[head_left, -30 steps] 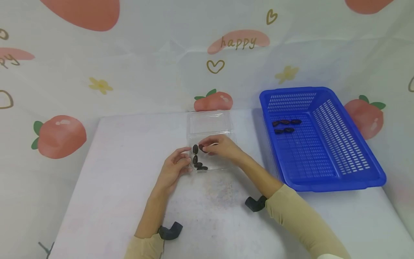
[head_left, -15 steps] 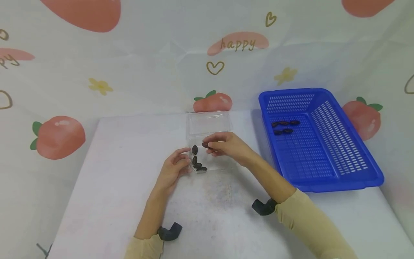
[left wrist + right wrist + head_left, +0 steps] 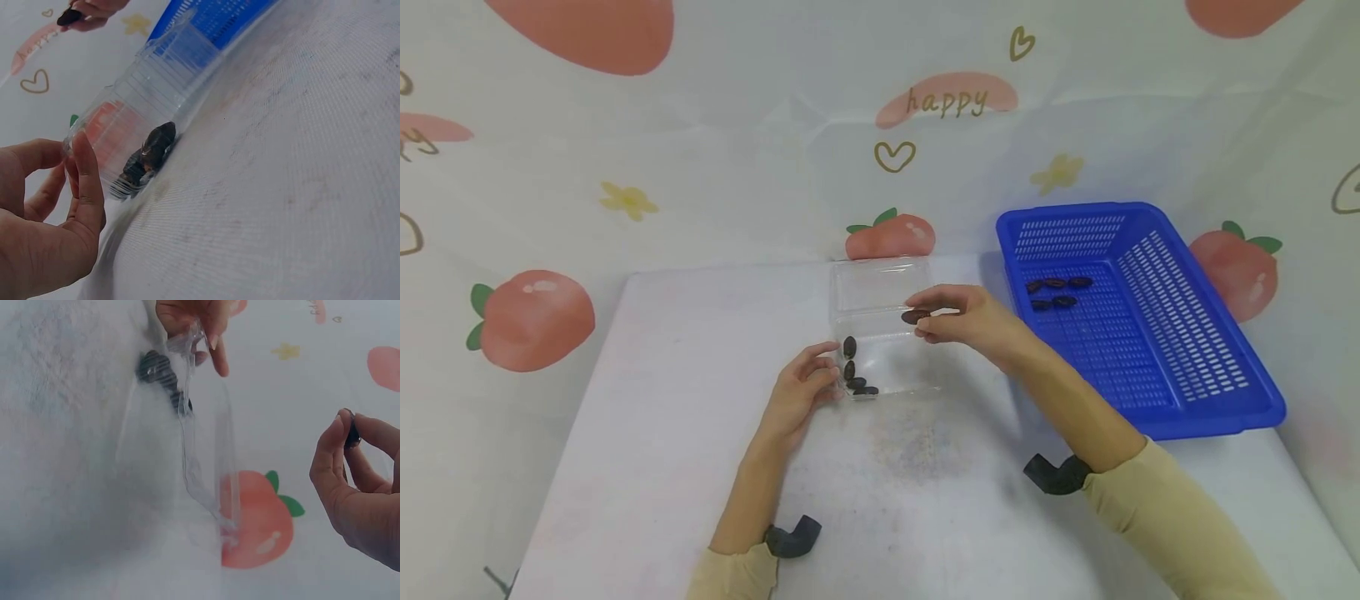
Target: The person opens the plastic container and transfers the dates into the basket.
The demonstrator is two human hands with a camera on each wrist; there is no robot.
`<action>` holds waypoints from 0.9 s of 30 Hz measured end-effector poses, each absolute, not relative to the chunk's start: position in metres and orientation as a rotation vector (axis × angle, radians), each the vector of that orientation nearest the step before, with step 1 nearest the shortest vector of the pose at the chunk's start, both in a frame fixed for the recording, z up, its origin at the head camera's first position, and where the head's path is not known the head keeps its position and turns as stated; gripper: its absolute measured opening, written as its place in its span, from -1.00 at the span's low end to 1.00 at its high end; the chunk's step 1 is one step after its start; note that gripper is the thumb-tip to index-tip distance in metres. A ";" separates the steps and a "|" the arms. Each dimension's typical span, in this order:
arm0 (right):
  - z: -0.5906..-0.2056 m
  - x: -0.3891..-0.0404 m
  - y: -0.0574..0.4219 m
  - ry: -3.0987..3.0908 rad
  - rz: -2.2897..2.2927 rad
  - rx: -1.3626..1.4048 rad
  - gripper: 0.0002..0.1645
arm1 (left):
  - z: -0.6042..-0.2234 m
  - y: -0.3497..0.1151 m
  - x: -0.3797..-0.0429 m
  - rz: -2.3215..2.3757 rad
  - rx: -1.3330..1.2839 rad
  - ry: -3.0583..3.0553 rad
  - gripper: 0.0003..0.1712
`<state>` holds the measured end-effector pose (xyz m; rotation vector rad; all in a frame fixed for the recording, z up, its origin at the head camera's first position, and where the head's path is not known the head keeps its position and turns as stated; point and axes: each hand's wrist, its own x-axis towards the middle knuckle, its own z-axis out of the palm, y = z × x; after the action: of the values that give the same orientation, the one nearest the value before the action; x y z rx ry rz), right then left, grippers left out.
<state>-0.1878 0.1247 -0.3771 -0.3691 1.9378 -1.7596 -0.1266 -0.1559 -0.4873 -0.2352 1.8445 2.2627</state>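
My right hand (image 3: 973, 321) pinches a dark oval date-like fruit (image 3: 912, 317) between thumb and fingertips, raised over the right rear part of a clear plastic clamshell box (image 3: 902, 367). The right wrist view shows the same fruit (image 3: 353, 434) held upright at the fingertips. At the box's left side, my left hand (image 3: 805, 383) grips the wall; in the left wrist view its thumb and fingers close on the clear rim (image 3: 67, 145). Inside the box, several dark fruits (image 3: 850, 347) lie along the left wall and front left corner. The hinged lid (image 3: 883, 283) lies folded back.
A blue slotted plastic basket (image 3: 1262, 402) stands on the right side of the white table (image 3: 700, 333), with several dark fruits (image 3: 1055, 283) in its left rear part. Black wrist mounts (image 3: 793, 537) sit on both forearms. Behind the table hangs a printed white cloth (image 3: 737, 167).
My right hand has lifted away from the fruit row at the box's left side, moving right and back with the fruit still pinched. The left hand stays on the box wall.
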 end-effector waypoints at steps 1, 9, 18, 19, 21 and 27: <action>-0.376 -0.188 0.127 1.953 -1.745 -0.365 -0.54 | -0.487 -0.156 -0.126 2.260 -0.236 1.848 -0.48; -0.373 -0.190 0.148 2.033 -1.687 -0.338 -0.62 | -0.487 -0.156 -0.126 2.260 -0.231 1.842 -0.47; -0.369 -0.196 0.172 2.121 -1.628 -0.295 -0.55 | -0.486 -0.156 -0.125 2.262 -0.238 1.846 -0.48; -0.368 -0.197 0.175 2.115 -1.637 -0.290 -0.54 | -0.486 -0.156 -0.125 2.264 -0.242 1.843 -0.48; -0.367 -0.199 0.180 2.106 -1.651 -0.278 -0.50 | -0.486 -0.156 -0.125 2.265 -0.243 1.842 -0.49; -0.366 -0.204 0.197 2.173 -1.623 -0.190 -0.52 | -0.487 -0.155 -0.126 2.268 -0.238 1.849 -0.48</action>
<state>-0.2036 0.1969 -0.3663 -0.1895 2.1726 -1.6228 -0.1255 -0.1554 -0.4869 -0.2385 1.8488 2.2683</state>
